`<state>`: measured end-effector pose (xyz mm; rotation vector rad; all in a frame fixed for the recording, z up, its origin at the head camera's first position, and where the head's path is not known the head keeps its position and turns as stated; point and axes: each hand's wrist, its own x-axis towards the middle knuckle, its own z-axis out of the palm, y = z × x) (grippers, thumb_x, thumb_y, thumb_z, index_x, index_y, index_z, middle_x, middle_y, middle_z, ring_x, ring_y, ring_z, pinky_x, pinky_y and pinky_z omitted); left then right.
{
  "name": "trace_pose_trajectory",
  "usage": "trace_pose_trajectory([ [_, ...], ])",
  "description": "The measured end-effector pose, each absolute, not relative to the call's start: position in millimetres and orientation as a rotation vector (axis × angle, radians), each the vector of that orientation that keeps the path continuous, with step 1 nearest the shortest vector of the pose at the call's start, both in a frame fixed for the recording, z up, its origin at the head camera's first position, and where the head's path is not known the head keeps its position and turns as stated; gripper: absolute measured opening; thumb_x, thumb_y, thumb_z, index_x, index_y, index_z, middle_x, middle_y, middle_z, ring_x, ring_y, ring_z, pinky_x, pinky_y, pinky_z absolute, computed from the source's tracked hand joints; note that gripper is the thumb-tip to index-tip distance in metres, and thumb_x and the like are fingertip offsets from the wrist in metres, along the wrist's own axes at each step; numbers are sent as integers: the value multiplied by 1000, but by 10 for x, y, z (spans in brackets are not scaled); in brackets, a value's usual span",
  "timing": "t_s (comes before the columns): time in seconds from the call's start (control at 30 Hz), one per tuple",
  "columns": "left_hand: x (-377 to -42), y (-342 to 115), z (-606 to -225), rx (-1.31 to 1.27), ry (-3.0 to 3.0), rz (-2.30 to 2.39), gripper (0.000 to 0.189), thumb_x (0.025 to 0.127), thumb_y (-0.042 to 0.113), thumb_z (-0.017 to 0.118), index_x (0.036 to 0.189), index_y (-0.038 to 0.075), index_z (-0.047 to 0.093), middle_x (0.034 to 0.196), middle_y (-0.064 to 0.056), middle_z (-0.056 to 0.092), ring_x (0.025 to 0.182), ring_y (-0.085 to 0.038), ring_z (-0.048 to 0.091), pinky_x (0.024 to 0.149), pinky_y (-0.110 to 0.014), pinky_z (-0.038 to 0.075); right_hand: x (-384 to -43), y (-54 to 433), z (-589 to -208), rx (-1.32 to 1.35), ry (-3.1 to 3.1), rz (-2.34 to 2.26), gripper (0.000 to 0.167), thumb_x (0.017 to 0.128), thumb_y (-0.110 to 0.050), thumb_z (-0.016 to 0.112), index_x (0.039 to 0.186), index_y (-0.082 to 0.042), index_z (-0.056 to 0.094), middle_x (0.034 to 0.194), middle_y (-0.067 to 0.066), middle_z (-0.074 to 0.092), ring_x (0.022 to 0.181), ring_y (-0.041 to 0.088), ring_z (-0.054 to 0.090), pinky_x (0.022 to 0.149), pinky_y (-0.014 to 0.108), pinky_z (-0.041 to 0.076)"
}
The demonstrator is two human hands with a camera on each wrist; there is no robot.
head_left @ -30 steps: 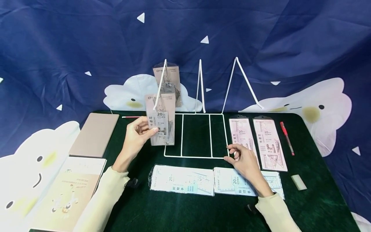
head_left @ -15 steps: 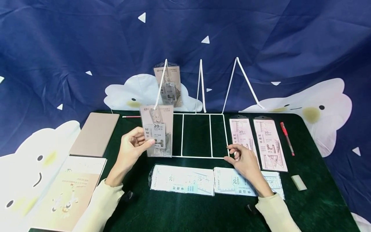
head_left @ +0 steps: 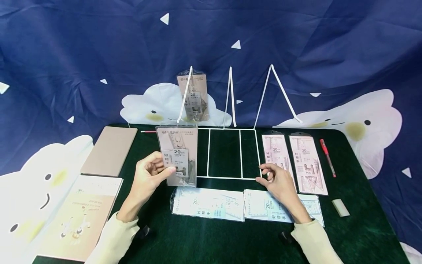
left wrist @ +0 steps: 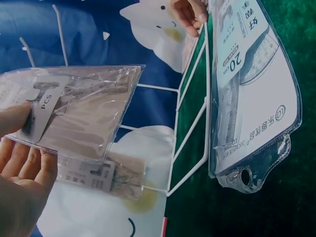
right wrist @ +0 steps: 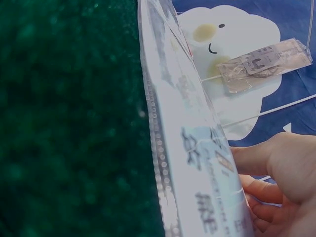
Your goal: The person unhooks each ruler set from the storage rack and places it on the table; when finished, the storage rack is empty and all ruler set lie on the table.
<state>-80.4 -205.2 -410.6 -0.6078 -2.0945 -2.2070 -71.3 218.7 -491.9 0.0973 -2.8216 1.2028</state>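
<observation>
My left hand (head_left: 148, 176) pinches a beige packaged ruler set (head_left: 178, 137) by its left side, thumb in front and fingers behind. The pack is upright, in front of and just below the tip of the left hook on a white wire display rack (head_left: 241, 154). A second beige ruler set (head_left: 202, 84) hangs farther back on that same hook. At the rack's front right corner, my right hand (head_left: 280, 183) pinches the wire between thumb and fingers. In the left wrist view, the held pack (left wrist: 94, 118) shows its clear plastic sleeve.
Two blue ruler sets (head_left: 214, 203) lie end to end before the rack. Two pink ruler sets (head_left: 308, 161), a red pen (head_left: 326, 156) and an eraser (head_left: 340, 208) are at the right. Notebooks (head_left: 110, 150) and a pencil (head_left: 148, 131) are at the left.
My left hand has brought the beige ruler set down and toward me, away from the left hook and the pack behind it. My right hand has stayed at the rack's corner.
</observation>
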Motion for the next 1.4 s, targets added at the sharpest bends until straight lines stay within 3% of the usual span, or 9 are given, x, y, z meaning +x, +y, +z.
trace_pose_trajectory([
  [0.3,-745,-2133,-4089,-596,-2098,-2190,34,90,-16,70,122,-7,64,114,-9,77,102,-22,75,90,-34,60,-730,2182,-4920,79,-2841,1207,39,85,-12,87,120,-7,72,91,3,65,71,12,50,65,24,36],
  [0.63,-769,-2526,-4289,-463,-2017,-2186,32,88,-21,69,118,-10,65,110,-9,78,100,-16,76,81,-27,61,-736,2189,-4906,90,-2831,1193,39,85,-12,88,120,-7,72,90,3,64,70,11,49,65,23,34],
  [1.07,-1004,-3169,-4666,-54,-1971,-2196,38,84,-24,71,117,-6,64,97,-3,77,85,-10,75,75,-21,59,-710,2186,-4915,89,-2825,1180,39,84,-10,89,118,-6,73,89,3,65,69,11,50,65,23,34],
  [1.4,-1175,-3486,-4795,2,-2147,-2179,45,88,-13,76,129,-5,61,99,1,78,84,-10,77,69,-19,58,-704,2170,-4906,85,-2820,1205,39,84,-11,89,119,-6,73,91,3,65,70,11,50,64,22,34],
])
